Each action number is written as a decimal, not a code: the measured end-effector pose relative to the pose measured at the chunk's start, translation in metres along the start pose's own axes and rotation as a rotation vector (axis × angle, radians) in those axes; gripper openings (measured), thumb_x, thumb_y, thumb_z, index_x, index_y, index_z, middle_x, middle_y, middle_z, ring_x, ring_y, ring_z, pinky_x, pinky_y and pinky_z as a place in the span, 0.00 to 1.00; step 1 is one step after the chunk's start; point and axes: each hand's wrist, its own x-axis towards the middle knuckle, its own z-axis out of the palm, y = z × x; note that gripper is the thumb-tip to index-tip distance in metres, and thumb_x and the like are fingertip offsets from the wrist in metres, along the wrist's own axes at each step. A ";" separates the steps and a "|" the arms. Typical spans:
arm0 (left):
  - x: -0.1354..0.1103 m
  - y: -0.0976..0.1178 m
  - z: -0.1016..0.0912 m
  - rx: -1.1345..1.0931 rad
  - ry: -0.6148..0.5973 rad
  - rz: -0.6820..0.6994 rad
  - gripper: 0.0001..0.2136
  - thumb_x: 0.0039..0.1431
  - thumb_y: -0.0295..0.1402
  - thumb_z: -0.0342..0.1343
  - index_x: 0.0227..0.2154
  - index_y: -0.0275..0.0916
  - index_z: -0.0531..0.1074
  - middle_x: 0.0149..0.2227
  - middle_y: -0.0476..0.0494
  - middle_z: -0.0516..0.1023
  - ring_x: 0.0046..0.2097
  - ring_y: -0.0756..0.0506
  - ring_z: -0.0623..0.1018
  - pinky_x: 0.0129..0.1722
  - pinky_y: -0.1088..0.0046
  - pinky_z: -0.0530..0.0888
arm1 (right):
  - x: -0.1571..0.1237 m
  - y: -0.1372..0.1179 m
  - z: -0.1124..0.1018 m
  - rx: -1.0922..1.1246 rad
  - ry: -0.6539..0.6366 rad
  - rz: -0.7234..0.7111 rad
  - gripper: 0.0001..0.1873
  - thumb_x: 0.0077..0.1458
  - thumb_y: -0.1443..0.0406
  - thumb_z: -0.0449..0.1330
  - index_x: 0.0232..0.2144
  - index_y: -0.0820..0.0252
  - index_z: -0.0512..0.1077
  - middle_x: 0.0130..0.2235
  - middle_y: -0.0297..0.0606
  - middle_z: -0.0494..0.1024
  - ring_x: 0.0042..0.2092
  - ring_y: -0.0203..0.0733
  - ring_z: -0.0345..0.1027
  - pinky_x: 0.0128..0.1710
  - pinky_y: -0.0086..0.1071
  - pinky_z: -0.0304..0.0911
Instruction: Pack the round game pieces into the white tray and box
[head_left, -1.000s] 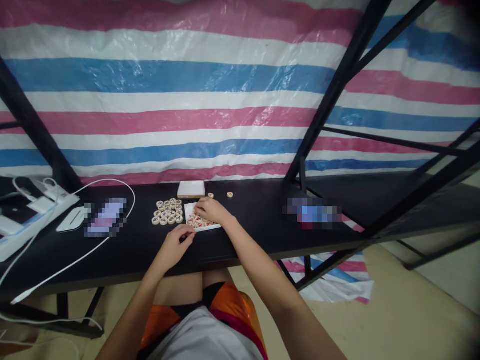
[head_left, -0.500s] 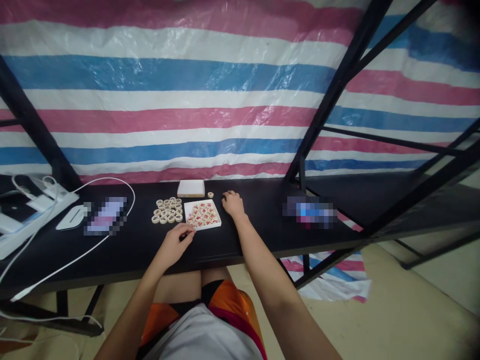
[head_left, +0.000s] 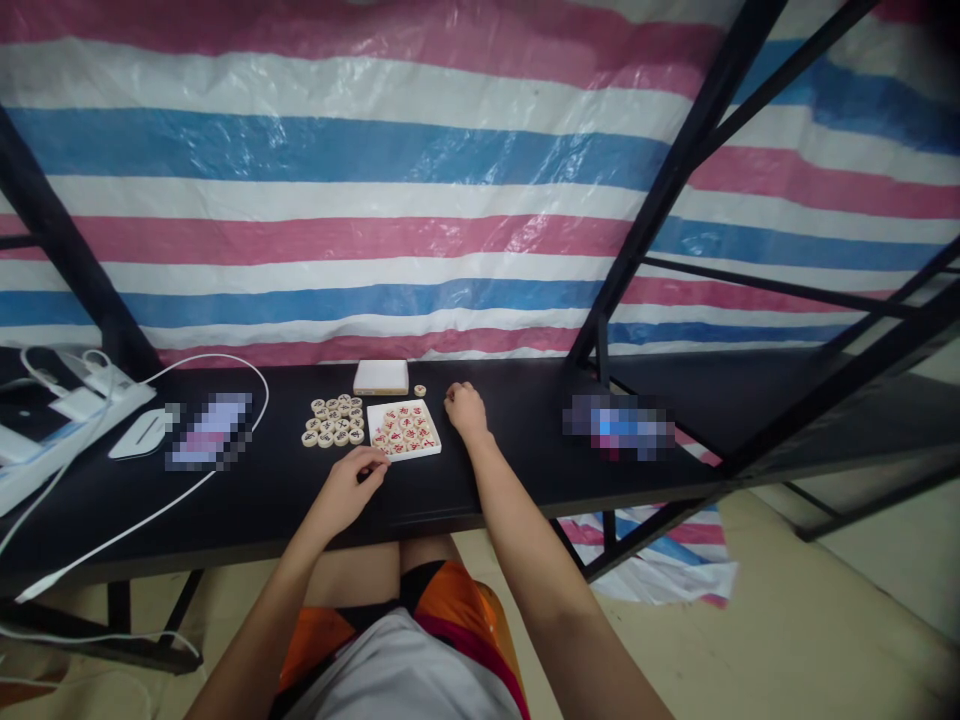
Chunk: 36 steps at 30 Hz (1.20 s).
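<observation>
In the head view, several round Chinese chess pieces with red characters [head_left: 407,428] lie in a shallow white box [head_left: 426,452]. The thumb and fingers of my left hand [head_left: 351,490] are closed at the box's near left corner. To the right of the box, my right hand [head_left: 466,409] rests low over the table with its fingers curled together; whatever may be in them is hidden. Left of the box, several pieces with dark characters [head_left: 334,423] are grouped in rows. One single piece [head_left: 420,391] lies between the white lid [head_left: 381,377] and my right hand.
On the black table [head_left: 525,470], a blurred-out phone-like object [head_left: 210,432] and a white flat device [head_left: 141,433] lie left, near a white power strip [head_left: 82,430] and cable [head_left: 120,540]. Another blurred object [head_left: 619,427] lies right. A striped plastic sheet [head_left: 360,235] hangs behind.
The fingers of my right hand have drawn in closer together. My left hand stays at the box corner. The pieces stay in place, and the view has shifted slightly.
</observation>
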 end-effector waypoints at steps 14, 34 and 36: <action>0.000 0.001 0.000 0.023 0.000 -0.003 0.08 0.57 0.32 0.50 0.34 0.38 0.74 0.38 0.44 0.75 0.37 0.48 0.76 0.40 0.70 0.72 | -0.024 -0.074 0.006 0.393 -0.294 -0.784 0.03 0.54 0.69 0.60 0.32 0.63 0.74 0.33 0.36 0.74 0.34 0.34 0.66 0.37 0.26 0.57; 0.001 0.002 -0.001 0.042 -0.007 0.002 0.08 0.56 0.32 0.50 0.33 0.38 0.74 0.38 0.44 0.76 0.37 0.47 0.75 0.39 0.70 0.73 | -0.033 -0.075 -0.005 0.282 -0.337 -0.840 0.09 0.57 0.65 0.57 0.34 0.61 0.76 0.36 0.38 0.76 0.39 0.36 0.68 0.39 0.26 0.57; 0.001 0.002 -0.001 0.039 -0.006 0.002 0.08 0.56 0.31 0.51 0.33 0.38 0.74 0.39 0.43 0.76 0.37 0.47 0.75 0.40 0.70 0.72 | -0.036 -0.075 -0.007 0.257 -0.332 -0.845 0.10 0.57 0.64 0.57 0.32 0.62 0.77 0.35 0.38 0.76 0.37 0.35 0.68 0.38 0.27 0.57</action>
